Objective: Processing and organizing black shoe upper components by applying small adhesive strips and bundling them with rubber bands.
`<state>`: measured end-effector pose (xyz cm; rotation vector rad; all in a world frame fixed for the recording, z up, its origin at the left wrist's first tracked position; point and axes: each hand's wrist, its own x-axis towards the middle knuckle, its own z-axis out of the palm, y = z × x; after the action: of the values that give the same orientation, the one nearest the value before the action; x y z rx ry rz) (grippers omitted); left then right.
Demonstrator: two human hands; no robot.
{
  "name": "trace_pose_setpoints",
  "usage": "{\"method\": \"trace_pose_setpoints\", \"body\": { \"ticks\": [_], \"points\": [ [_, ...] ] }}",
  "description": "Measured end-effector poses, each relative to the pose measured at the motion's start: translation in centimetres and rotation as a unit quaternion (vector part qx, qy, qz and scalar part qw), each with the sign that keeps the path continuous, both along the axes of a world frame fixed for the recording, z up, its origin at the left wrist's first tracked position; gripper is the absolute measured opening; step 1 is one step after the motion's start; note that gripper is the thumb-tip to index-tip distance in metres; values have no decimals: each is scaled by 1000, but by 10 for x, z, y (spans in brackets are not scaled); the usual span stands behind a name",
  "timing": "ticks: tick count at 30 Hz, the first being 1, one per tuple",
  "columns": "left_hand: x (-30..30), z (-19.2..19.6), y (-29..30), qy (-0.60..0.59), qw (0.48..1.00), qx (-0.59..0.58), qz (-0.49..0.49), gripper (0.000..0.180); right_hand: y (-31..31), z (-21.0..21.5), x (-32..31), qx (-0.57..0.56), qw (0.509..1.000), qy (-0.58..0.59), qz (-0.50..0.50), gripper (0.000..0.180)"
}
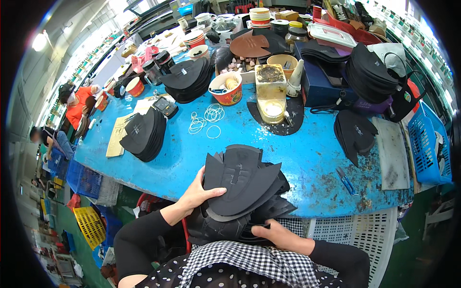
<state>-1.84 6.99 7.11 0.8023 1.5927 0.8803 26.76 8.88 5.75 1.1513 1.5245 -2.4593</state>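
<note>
A fanned bunch of black, curved shoe-upper pieces (240,180) is up against the table's near edge, above my lap. My left hand (199,192) grips its left side, thumb lying on the top piece and fingers hidden behind. Lower down, more black pieces (221,229) rest against my checked apron (225,254). My right hand (281,235) is closed at the right end of these lower pieces, thumb on top. Its fingertips are hidden underneath.
Stacks of black pieces stand on the blue table at left (146,134), far middle (189,79) and right (355,134). Blue-handled snips (346,182), rubber bands (213,113), a paper tub (225,89) and a glue pot (271,108) lie beyond. A white basket (355,235) stands near right.
</note>
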Motion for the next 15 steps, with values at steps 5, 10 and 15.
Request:
{"method": "trace_pose_setpoints", "body": {
  "ticks": [5,10,15],
  "points": [
    [11,8,-11,11,1000,26,-7,115,-5,4,-21,-159,960,49,-226,89],
    [7,13,-18,-43,998,34,-4,112,-10,-14,-15,-167,957,58,-229,96],
    [-9,14,-18,-122,991,-60,-10,119,-13,-25,-15,-174,958,119,-194,110]
  ]
}}
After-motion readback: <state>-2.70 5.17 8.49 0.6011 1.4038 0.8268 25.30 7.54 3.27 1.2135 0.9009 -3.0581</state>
